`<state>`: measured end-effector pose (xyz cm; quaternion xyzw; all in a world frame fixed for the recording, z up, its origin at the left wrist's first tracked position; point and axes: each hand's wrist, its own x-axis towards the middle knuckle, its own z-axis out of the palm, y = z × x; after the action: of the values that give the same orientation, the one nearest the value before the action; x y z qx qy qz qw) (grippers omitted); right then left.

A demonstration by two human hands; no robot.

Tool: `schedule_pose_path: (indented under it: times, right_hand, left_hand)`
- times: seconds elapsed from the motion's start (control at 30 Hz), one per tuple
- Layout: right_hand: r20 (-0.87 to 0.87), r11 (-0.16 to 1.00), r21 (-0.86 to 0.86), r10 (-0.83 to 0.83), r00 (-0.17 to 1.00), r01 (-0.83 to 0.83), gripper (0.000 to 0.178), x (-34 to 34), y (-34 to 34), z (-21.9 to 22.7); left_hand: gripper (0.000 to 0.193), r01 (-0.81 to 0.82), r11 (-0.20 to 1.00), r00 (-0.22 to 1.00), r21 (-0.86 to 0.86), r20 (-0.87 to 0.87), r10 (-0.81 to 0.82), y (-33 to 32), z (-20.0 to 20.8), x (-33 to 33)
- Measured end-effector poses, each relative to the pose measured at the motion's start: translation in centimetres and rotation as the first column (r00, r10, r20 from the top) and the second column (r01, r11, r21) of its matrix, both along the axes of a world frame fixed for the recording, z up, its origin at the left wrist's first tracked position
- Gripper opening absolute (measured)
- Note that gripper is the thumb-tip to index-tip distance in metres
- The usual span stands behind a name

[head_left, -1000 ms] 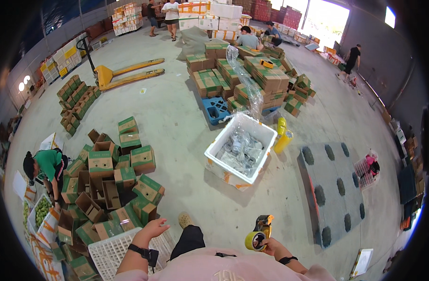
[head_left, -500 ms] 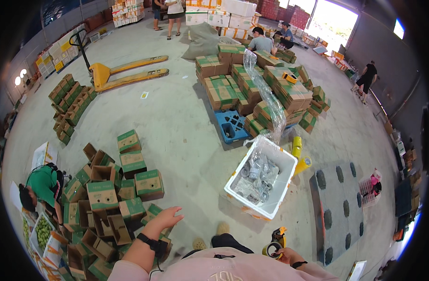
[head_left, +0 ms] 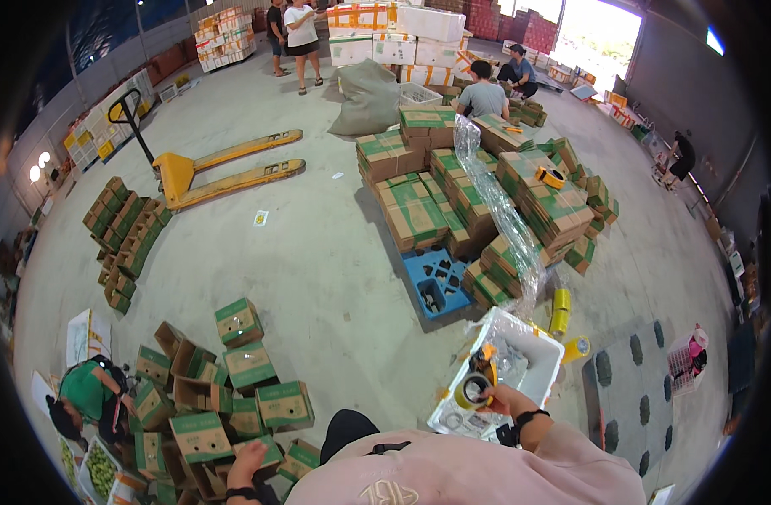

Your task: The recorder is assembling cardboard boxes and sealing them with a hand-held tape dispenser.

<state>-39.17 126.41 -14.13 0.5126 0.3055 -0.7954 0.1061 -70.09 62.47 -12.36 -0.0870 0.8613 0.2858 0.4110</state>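
Note:
My right hand (head_left: 503, 399) grips a tape dispenser (head_left: 478, 380) with an orange and black frame and a roll of tape on it. It hangs over the white foam box (head_left: 544, 343), which holds clear plastic wrap and other small items too jumbled to tell. At the lower left, my left hand (head_left: 249, 461) is open, foreshortened and holding nothing I can see. It hovers beside a cluster of brown and green cartons (head_left: 202, 436), some closed and others open-topped. Long clear plastic wrap (head_left: 499, 206) runs from the box over stacked flat cartons (head_left: 412, 210).
Yellow tape rolls (head_left: 560, 311) stand right of the foam box, near a grey pallet (head_left: 625, 383). A blue pallet (head_left: 436, 284) lies under the carton stack. A yellow pallet jack (head_left: 177, 178) stands far left. A person in green (head_left: 87, 394) bends by fruit crates (head_left: 102, 471).
My right hand has carried the tape dispenser up and left over the foam box. My left hand has dropped lower and further left. The view has shifted, moving the cartons and box lower.

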Motion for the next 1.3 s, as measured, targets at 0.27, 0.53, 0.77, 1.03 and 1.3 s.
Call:
schedule_pose_path:
  times: [0.27,0.53,0.77,1.03,1.3]
  right_hand:
    - [-0.189,0.98,0.069,-0.17,0.967,0.186,0.036,-22.7,5.2,4.1]
    - [-0.067,0.9,-0.041,-0.436,0.897,0.435,0.047,-30.0,10.2,5.0]
    - [-0.082,0.905,0.014,-0.424,0.902,0.426,0.043,-42.1,21.3,3.0]
    - [-0.153,0.857,-0.021,-0.512,0.845,0.515,0.044,-61.2,33.6,4.0]
    - [-0.231,0.693,-0.056,-0.709,0.666,0.719,0.042,-73.9,38.1,3.6]
  left_hand:
    - [0.035,0.085,0.982,0.996,-0.168,-0.025,-0.09,6.0,2.0,-24.4]
    - [0.047,0.5,0.864,0.783,0.056,-0.455,-0.424,34.9,4.1,-52.9]
    - [0.049,0.538,0.817,0.822,0.205,-0.342,-0.456,47.6,2.0,-61.8]
    - [0.05,0.175,0.984,0.981,0.033,0.079,-0.178,47.6,3.2,-76.0]
    - [0.05,0.574,0.815,0.791,-0.076,-0.208,-0.576,62.4,-1.5,-99.9]
